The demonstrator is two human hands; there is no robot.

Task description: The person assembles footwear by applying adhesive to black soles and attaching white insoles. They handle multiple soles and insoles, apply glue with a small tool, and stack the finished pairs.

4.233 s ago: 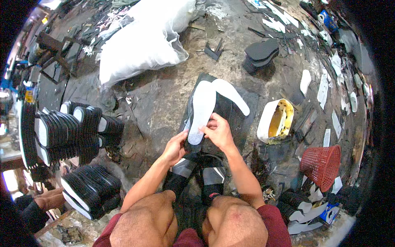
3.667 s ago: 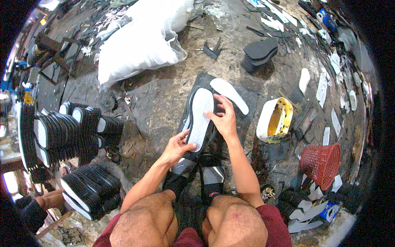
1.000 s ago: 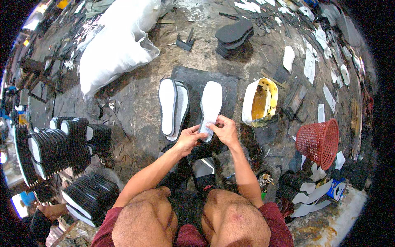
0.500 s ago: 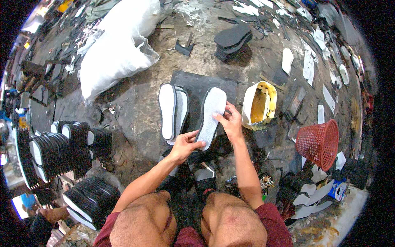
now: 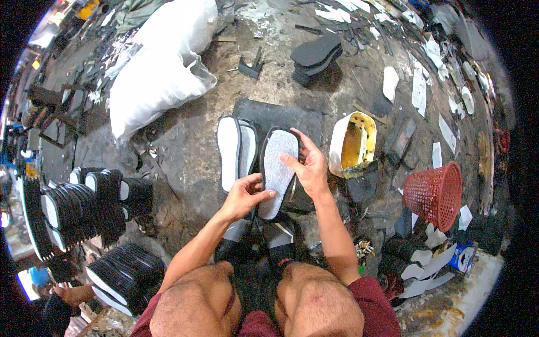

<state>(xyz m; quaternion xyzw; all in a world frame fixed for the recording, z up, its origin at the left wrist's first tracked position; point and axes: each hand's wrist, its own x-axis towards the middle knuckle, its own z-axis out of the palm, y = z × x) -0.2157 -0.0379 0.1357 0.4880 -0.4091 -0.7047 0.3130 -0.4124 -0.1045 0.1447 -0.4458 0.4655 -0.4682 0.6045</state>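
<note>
A grey felt-topped shoe sole (image 5: 277, 168) with a black rim is held between my hands, its narrower end toward me. My left hand (image 5: 245, 197) grips it at the lower left, thumb on the grey face. On its right edge is my right hand (image 5: 308, 168), with the thumb pressed on the face and the fingers behind. Just to the left, a white-topped sole (image 5: 228, 154) overlaps a grey one (image 5: 247, 149). These two lie partly on a dark flat board (image 5: 303, 115).
Right of my hands stands a cut-open container of yellowish glue (image 5: 353, 140); beyond it is a red basket (image 5: 431, 194). Stacked soles (image 5: 124, 272) line the left. A white sack (image 5: 163, 73) and dark sole pieces (image 5: 316, 53) lie farther off. A person's hand (image 5: 76, 293) shows lower left.
The held sole has moved left and toward me, and its slant has lessened. My right hand has shifted slightly left along with it.
</note>
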